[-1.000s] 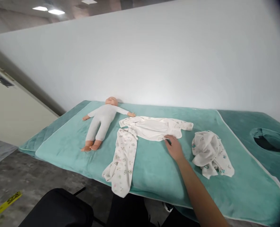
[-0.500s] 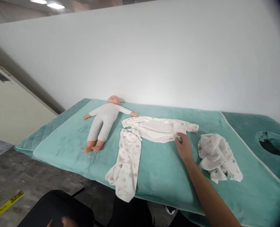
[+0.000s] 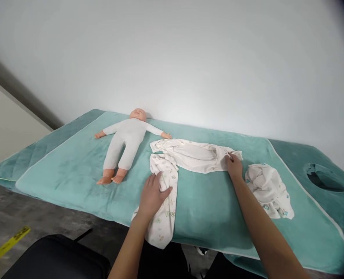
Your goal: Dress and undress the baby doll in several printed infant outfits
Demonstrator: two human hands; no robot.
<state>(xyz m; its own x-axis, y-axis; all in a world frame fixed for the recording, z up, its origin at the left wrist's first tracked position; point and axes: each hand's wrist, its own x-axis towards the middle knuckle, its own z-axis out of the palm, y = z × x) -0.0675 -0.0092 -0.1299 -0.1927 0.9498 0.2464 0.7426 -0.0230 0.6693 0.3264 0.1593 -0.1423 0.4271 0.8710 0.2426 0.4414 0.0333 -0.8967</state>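
A white baby garment (image 3: 199, 157) with small printed animals lies spread across the mat, mostly inside out along its back part. One long printed section (image 3: 169, 201) of it stretches toward me and hangs over the front edge. My left hand (image 3: 153, 195) is on or just over this section, thumb and fingers apart. At the garment's far right end, my right hand (image 3: 234, 166) pinches the fabric between thumb and fingers. To the left, a baby doll (image 3: 128, 141) in a white bodysuit lies on its back with arms spread.
A crumpled white cloth with green print (image 3: 269, 190) lies right of my right forearm. The green padded table (image 3: 207, 217) has a face hole (image 3: 325, 178) at its right end. A white wall (image 3: 172, 62) stands behind. A black chair (image 3: 58, 257) is at the lower left.
My left hand has come up from the chair area onto the printed section. My right hand has shifted slightly right along the garment's edge. The view has tilted down a little.
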